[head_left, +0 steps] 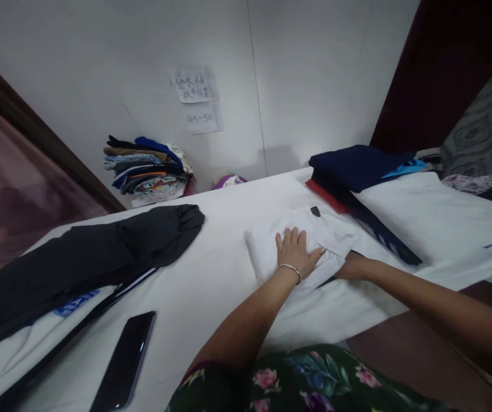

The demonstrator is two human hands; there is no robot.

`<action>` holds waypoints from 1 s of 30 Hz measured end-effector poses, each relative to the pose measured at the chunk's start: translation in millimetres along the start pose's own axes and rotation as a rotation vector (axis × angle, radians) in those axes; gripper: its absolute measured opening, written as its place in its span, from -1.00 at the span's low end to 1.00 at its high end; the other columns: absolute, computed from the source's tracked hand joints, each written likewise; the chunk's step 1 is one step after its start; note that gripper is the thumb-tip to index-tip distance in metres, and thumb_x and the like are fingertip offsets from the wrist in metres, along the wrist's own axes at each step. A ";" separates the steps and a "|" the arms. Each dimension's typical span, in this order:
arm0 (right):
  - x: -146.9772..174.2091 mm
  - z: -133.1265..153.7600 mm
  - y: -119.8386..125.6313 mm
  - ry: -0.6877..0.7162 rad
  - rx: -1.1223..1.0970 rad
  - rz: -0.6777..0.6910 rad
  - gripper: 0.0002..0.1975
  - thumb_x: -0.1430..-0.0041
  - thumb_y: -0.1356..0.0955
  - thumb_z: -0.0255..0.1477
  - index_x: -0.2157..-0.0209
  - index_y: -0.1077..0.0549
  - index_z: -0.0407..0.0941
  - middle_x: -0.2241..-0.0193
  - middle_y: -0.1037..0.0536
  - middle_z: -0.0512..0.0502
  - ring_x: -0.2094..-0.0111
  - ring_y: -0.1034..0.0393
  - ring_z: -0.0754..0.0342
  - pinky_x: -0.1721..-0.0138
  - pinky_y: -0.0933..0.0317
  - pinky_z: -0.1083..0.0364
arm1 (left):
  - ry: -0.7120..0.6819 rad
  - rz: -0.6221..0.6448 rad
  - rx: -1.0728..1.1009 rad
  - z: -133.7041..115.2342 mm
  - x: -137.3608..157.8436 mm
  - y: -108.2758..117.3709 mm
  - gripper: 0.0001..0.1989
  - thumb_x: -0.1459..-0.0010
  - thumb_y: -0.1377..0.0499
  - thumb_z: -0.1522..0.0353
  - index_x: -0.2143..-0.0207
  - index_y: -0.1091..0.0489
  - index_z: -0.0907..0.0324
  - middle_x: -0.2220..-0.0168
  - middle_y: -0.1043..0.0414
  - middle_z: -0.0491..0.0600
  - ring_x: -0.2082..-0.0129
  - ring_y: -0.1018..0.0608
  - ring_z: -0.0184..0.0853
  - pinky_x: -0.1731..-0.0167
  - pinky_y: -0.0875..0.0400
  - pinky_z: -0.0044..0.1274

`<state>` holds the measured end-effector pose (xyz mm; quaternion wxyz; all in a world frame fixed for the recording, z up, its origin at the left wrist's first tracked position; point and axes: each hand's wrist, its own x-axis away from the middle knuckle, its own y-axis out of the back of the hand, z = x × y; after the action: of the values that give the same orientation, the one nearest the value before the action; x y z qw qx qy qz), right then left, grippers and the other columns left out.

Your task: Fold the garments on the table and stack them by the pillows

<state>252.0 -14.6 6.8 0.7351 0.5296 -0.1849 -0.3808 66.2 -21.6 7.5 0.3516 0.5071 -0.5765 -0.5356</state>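
A folded white garment (263, 252) lies on the white-covered table, with a small dark patch near its top. My left hand (295, 252) rests flat on it, fingers spread, a bracelet at the wrist. My right hand (351, 267) reaches in at the garment's right edge; its fingers are hidden by the white cloth. Between the hands the fabric is creased, and a strip of something dark shows under its lower edge.
Dark and white garments (121, 240) and a phone (125, 360) lie on the left. Piled clothes (357, 166) and a white garment (439, 217) are on the right. Another clothes stack (146, 166) stands by the wall behind the white table (211, 292), below handwritten papers (196, 86).
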 end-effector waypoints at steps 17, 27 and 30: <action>-51.5 -4.4 17.4 -0.482 0.183 -0.100 -0.56 -0.25 -0.21 -0.22 -0.04 -0.37 -0.17 0.10 -0.53 -0.25 0.10 -0.41 -0.07 0.13 -0.20 0.08 | 0.055 -0.011 0.033 18.5 2.5 32.2 -0.40 -0.26 0.19 0.05 -0.23 -0.13 0.14 -0.32 0.01 0.03 -0.32 0.02 -0.14 -0.27 0.22 -0.17; -66.6 -20.3 13.2 -0.566 0.092 -0.236 -0.58 -0.20 -0.23 -0.29 -0.04 -0.39 -0.14 0.21 -0.57 -0.19 0.19 -0.43 -0.04 0.23 -0.18 0.10 | 0.247 0.004 0.004 43.5 0.9 22.1 -0.35 -0.24 0.21 0.01 -0.25 -0.08 0.17 -0.35 0.15 0.05 -0.34 0.12 -0.12 -0.25 0.22 -0.12; -55.3 -27.2 8.8 -0.576 0.109 -0.318 -0.64 -0.23 -0.19 -0.31 0.03 -0.44 -0.09 0.25 -0.58 -0.15 0.23 -0.44 -0.02 0.27 -0.18 0.11 | 0.222 0.044 -0.021 41.1 -2.1 13.8 -0.30 -0.22 0.21 -0.03 -0.27 -0.06 0.18 -0.35 0.15 0.06 -0.34 0.12 -0.11 -0.25 0.25 -0.10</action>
<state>238.1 45.8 12.1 0.5545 0.4610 -0.3203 -0.6144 24.8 -10.0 13.9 0.4302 0.5466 -0.5395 -0.4744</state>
